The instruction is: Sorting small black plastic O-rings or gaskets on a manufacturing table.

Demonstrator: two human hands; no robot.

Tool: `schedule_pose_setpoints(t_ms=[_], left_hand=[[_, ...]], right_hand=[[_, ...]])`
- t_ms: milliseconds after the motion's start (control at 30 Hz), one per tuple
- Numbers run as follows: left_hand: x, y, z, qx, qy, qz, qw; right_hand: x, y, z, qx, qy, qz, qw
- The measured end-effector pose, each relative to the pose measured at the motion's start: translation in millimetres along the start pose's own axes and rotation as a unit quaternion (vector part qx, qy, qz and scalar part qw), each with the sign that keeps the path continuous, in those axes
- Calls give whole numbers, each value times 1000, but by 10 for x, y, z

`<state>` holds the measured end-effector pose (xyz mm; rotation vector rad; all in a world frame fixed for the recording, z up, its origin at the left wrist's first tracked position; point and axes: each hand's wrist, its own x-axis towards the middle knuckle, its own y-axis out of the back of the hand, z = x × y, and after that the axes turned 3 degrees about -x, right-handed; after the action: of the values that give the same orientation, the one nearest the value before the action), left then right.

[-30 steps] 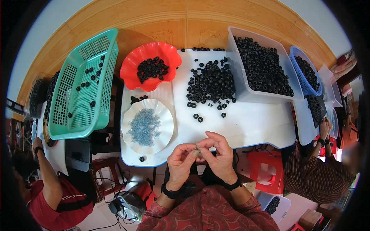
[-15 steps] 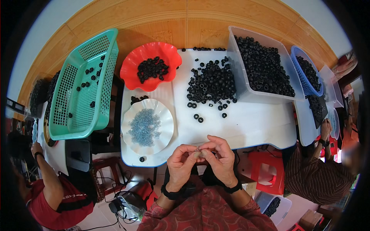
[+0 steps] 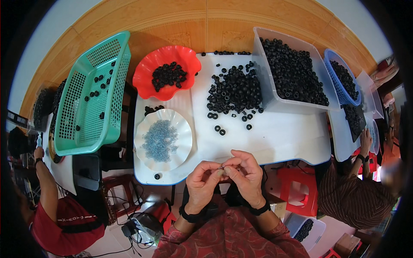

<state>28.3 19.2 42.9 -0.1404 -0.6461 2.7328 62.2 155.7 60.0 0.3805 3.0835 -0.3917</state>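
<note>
My left hand [image 3: 204, 181] and my right hand [image 3: 244, 178] meet fingertip to fingertip just off the table's front edge. Both pinch something tiny between thumbs and forefingers; it is too small to name. To the left of them a white wavy-rimmed plate [image 3: 184, 148] holds a heap of small clear bluish pieces [image 3: 159, 140]. Beyond my hands, a pile of black ring-like parts [image 3: 234, 90] is spread on the white table [image 3: 275, 137], with a few lying loose on its near side. One black part [image 3: 157, 176] lies by the table's front left corner.
A red wavy bowl [image 3: 142, 79] and a large translucent bin [image 3: 297, 107], both with black parts, stand at the back. A green mesh basket [image 3: 88, 148] is at left, a blue basket [image 3: 337, 88] at right. People sit on both sides; a red stool [image 3: 297, 185] stands below.
The view has shifted slightly. My hands keep the same pinch, nearly in place. The person at left has shifted an arm a little.
</note>
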Motion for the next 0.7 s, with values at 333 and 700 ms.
schedule_pose_setpoints(t_ms=[333,700], left_hand=[[-6,-3,9,39,-4,5,999],[213,-22,-75,80,45,40,995]], right_hand=[[-15,-4,-16,14,-7,4,1000],[63,110,108,-62,21,91,994]])
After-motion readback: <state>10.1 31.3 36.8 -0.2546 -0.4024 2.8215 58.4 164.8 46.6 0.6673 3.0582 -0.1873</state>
